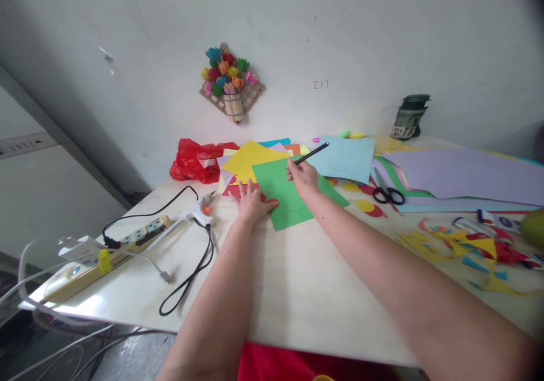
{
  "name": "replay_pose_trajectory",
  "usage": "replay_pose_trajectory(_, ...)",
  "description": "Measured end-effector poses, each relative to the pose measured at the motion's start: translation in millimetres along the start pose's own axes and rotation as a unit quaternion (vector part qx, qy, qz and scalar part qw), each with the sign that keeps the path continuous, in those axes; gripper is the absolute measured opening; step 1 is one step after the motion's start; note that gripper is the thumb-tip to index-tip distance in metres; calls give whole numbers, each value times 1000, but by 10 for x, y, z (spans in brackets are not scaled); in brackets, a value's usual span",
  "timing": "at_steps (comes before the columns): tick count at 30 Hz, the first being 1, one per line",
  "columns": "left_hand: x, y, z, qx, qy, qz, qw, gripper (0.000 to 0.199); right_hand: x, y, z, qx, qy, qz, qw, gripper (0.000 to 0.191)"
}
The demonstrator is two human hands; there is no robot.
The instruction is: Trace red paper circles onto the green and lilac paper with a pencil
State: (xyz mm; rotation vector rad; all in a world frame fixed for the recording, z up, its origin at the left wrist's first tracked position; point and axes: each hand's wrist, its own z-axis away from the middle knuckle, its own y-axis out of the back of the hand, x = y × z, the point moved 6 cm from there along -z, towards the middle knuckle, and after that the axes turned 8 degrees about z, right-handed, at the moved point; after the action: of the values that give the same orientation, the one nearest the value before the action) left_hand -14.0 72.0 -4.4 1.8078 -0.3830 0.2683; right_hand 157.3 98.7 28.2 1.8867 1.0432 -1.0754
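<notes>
A green sheet of paper (293, 194) lies on the white table, with a faint curved line drawn near its lower edge. My right hand (303, 176) is closed around a black pencil (312, 153) over the sheet's upper part, the pencil's end slanting up to the right. At the sheet's left edge my left hand (250, 204) lies flat with fingers spread. Its thumb reaches onto a small red paper piece (272, 202) on the green sheet. Behind the hands are a yellow sheet (255, 160) and a light blue sheet (349, 159).
Left are a glue gun (202, 211) with its cable and a power strip (140, 236). Black-handled scissors (387, 194) lie right, beside purple sheets (471, 171). Yellow paper scraps (425, 245) lie in front. A red plastic bag (195, 163) and a dark bottle (410, 117) stand near the wall.
</notes>
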Motion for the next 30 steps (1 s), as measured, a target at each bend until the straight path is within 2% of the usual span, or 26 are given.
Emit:
replay_pose_trajectory(2, -10, -18, -6, -14, 9, 11, 1000, 48, 8, 108, 27, 2, 19, 23, 1000, 42)
replay_pose_trajectory(7, -78, -80, -45, -33, 51, 59, 996, 43, 244, 395, 129, 33, -2, 46, 998, 35)
replay_pose_trajectory(11, -74, -77, -48, -36, 59, 88, 994, 38, 421, 482, 175, 47, -23, 46, 998, 30)
replay_pose_trajectory(13, -73, -26, -40, -23, 58, 107, 992, 35, 419, 480, 194, 39, -13, 49, 998, 27)
replay_pose_trajectory(16, -104, 113, -31, 36, 52, 173, 983, 30, 353, 474, 229, 25, 10, 57, 998, 24)
replay_pose_trajectory(18, -124, 192, -29, 74, 40, 252, 964, 29, 295, 459, 253, 7, 30, 57, 998, 25)
replay_pose_trajectory(20, -122, 215, -32, 84, 39, 331, 939, 31, 243, 430, 273, -17, 47, 52, 997, 28)
replay_pose_trajectory(25, 81, 150, -33, 56, 31, 424, 903, 40, 141, 285, 323, -102, 61, 21, 993, 26)
replay_pose_trajectory(27, 211, 101, -26, 17, 4, 453, 891, 40, 109, 215, 345, -134, 63, -1, 989, 25)
replay_pose_trajectory(30, 334, 45, -6, -28, -19, 484, 874, 41, 75, 160, 362, -148, 69, -16, 986, 24)
